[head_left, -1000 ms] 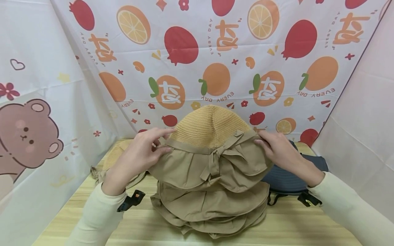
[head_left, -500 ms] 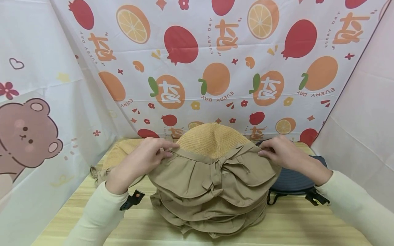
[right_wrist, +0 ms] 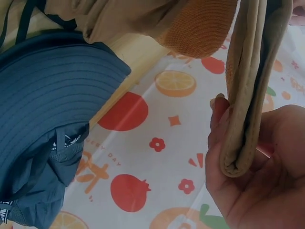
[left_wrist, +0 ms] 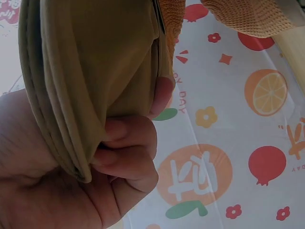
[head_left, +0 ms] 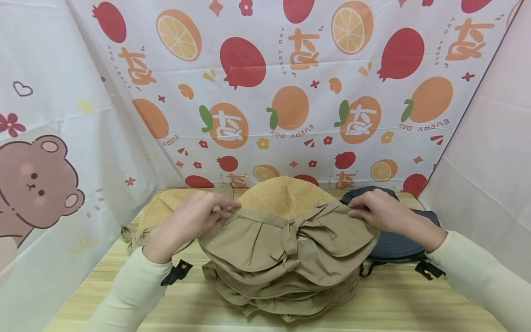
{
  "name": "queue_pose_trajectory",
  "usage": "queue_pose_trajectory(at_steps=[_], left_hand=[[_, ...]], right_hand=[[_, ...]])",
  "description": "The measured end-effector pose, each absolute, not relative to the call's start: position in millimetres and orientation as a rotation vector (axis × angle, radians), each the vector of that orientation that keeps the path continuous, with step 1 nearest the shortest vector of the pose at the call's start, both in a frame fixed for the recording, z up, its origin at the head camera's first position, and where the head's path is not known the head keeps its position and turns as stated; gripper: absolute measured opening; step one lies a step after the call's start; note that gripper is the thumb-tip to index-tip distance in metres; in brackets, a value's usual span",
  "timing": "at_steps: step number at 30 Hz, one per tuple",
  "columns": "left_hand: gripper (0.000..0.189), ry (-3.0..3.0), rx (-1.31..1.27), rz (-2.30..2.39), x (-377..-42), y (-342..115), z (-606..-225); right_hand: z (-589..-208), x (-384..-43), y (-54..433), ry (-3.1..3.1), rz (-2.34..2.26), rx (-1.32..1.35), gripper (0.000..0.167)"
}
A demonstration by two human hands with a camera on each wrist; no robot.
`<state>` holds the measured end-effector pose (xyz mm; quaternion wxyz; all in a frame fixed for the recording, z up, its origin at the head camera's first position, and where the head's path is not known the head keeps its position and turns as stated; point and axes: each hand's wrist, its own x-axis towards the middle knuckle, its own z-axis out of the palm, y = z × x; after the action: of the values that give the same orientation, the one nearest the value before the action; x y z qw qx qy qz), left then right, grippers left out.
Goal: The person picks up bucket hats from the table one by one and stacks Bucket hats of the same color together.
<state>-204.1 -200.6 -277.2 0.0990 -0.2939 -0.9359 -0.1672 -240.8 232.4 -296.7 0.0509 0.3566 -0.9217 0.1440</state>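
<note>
A sun hat (head_left: 265,240) with a yellow straw crown, khaki brim and tied bow sits low over a stack of similar khaki hats (head_left: 282,306). Only their layered, wavy brims show under it. On the hat's left side, my left hand (head_left: 195,214) pinches the fabric near the crown band. My right hand (head_left: 379,210) pinches the other side at matching height. Seen from the left wrist, the folded brim (left_wrist: 95,62) runs between thumb and fingers. From the right wrist, the brim's stitched edge (right_wrist: 243,143) lies within the curled right hand.
Behind my left forearm lies another straw-and-khaki hat (head_left: 166,205). At the right stands a navy hat (head_left: 400,244) with a ridged brim and dark straps. All rest on a light wood table (head_left: 195,304), backed by a fruit-print cloth (head_left: 265,115).
The held hat has come down onto the stack, its crown lower against the cloth. Both hands moved down with it, still pinching its sides, and the right hand also moved a little outward.
</note>
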Motion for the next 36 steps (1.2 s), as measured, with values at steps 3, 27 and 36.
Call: queue_pose_trajectory(at_steps=[3, 27, 36], left_hand=[[0.028, -2.768, -0.869, -0.482, -205, -202, -281], [0.028, -2.931, -0.8, -0.489, -219, -206, -305], [0.026, -2.911, -0.859, -0.483, -226, -209, -323]], right_hand=[[-298, -241, 232, -2.851, 0.438, 1.153, 0.016], [-315, -249, 226, -2.988, 0.535, 1.24, 0.051], [-329, -252, 222, -2.996, 0.556, 1.242, 0.051]])
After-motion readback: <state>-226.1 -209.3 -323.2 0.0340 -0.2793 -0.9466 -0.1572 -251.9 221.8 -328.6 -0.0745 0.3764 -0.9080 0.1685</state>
